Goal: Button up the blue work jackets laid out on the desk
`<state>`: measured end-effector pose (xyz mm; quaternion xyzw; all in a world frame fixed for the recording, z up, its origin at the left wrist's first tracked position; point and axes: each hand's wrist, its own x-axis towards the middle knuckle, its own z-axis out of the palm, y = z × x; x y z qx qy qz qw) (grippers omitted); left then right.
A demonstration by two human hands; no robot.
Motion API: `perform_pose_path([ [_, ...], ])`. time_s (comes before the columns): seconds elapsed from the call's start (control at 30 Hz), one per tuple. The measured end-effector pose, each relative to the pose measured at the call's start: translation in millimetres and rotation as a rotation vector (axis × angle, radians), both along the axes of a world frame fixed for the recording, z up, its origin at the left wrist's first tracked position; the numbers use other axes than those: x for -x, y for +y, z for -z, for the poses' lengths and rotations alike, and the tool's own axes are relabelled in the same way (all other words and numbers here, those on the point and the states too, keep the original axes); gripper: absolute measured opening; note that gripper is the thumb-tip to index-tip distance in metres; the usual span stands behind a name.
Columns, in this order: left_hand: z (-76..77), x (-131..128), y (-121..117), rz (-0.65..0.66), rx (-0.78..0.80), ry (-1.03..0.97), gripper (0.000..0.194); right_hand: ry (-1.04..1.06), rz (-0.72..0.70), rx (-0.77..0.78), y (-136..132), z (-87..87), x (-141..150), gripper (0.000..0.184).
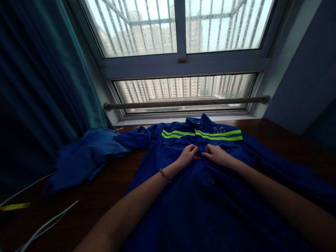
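Note:
A blue work jacket (pixel 181 189) with a yellow-green reflective band across the chest lies spread out, its collar toward the window. Both hands are at its front opening, just below the band. My left hand (pixel 188 154), with a beaded bracelet on the wrist, pinches the front edge of the jacket. Close beside it, my right hand (pixel 215 154) has its fingers closed on the facing edge. A round button (pixel 212 181) shows lower down on the front. Any button between the fingertips is too small to make out.
Another crumpled blue garment (pixel 86 154) lies at the left by the curtain (pixel 52 70). White cables (pixel 49 224) and a yellow strip (pixel 15 207) are on the dark wooden surface (pixel 112 185). A rail (pixel 183 104) crosses the window behind.

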<state>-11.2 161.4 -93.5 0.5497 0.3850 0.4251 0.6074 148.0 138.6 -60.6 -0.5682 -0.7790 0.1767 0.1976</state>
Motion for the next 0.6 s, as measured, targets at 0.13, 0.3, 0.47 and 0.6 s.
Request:
perform_pose_path([
  [0.13, 9.4, -4.8, 14.8, -0.024, -0.293, 0.295, 0.013, -0.068, -0.111, 0.192, 2.2, -21.9, -22.0, 0.021],
  [0.3, 12.6, -6.1, 46.2, -0.096, -0.563, 0.513, 0.015, -0.252, -0.058, 0.141, -26.6, -41.2, -47.0, 0.015],
  [0.47, 4.8, -4.7, 71.0, -0.099, -0.675, 0.593, 0.014, -0.266, -0.055, 0.120, -102.1, -51.1, -53.0, 0.027],
  [0.6, -0.3, -2.0, 73.6, -0.066, -0.706, 0.697, 0.013, -0.279, -0.181, 0.333, -177.1, -48.3, -43.0, 0.030],
])
